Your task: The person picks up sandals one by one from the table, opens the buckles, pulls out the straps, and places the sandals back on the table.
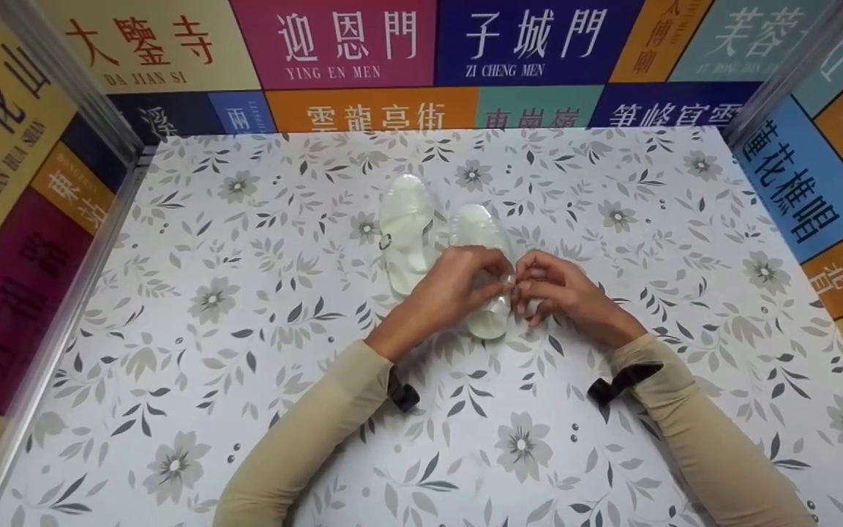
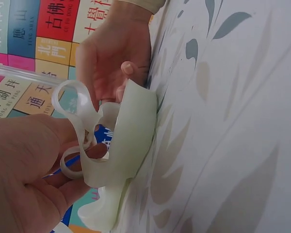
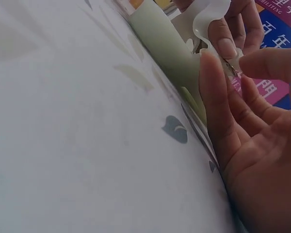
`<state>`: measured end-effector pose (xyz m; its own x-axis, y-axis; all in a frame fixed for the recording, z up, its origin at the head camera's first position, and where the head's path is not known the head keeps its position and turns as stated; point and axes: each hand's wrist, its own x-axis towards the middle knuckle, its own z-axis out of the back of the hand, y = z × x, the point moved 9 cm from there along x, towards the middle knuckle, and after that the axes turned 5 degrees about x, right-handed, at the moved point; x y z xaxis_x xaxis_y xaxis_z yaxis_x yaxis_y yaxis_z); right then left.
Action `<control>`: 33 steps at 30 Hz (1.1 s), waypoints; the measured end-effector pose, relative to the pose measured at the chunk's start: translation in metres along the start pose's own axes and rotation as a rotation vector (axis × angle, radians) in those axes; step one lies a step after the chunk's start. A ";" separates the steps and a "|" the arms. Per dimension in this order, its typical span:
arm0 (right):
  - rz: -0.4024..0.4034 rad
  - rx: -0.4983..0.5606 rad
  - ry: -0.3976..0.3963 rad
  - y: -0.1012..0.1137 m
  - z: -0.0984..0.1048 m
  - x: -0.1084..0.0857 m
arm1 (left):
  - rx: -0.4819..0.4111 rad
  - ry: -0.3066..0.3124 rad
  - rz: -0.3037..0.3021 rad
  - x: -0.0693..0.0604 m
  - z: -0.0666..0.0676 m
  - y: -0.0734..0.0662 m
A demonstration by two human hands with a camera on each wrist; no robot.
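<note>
A pair of pale greenish-white strap shoes lies side by side, toes pointing away from me. Both hands work at the right shoe; my left hand reaches across it and pinches its strap at the outer side. From the right, my right hand meets it there, thumb and forefinger at a small metal buckle on the strap. Fingers partly hide the buckle. In the left wrist view the strap curves in loops above the shoe's heel. The left shoe sits untouched, a buckle on its outer side.
A white table with a grey leaf and flower print lies under everything. Colourful panels with large lettering stand along the back and both sides. Each wrist wears a black camera mount over a beige sleeve.
</note>
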<state>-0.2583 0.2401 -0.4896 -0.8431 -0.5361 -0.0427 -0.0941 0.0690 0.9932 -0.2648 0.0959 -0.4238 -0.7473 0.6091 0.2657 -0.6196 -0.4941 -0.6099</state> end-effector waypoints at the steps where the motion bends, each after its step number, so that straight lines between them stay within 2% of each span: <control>1: 0.012 0.020 0.009 0.001 -0.001 0.000 | 0.012 -0.003 -0.004 0.000 0.000 0.000; 4: 0.023 0.036 0.013 0.002 -0.002 -0.001 | 0.040 -0.017 -0.011 0.000 0.002 -0.001; 9: 0.003 -0.057 -0.028 -0.002 -0.001 0.001 | 0.048 -0.018 -0.016 0.000 0.004 -0.001; 12: 0.000 -0.079 -0.040 -0.003 0.001 0.001 | 0.054 -0.006 -0.031 0.001 0.006 -0.002; 17: 0.013 -0.058 -0.046 -0.002 0.004 0.000 | 0.060 0.026 -0.062 0.001 0.009 -0.004; 24: 0.025 -0.023 -0.091 -0.002 0.008 0.000 | 0.018 0.039 -0.061 0.002 0.007 -0.003; 33: 0.020 -0.058 -0.144 -0.004 0.008 0.002 | 0.015 0.041 -0.094 0.001 0.002 -0.008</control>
<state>-0.2635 0.2455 -0.4946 -0.9122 -0.4083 -0.0342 -0.0496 0.0271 0.9984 -0.2613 0.0993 -0.4165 -0.6750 0.6784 0.2902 -0.6906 -0.4425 -0.5720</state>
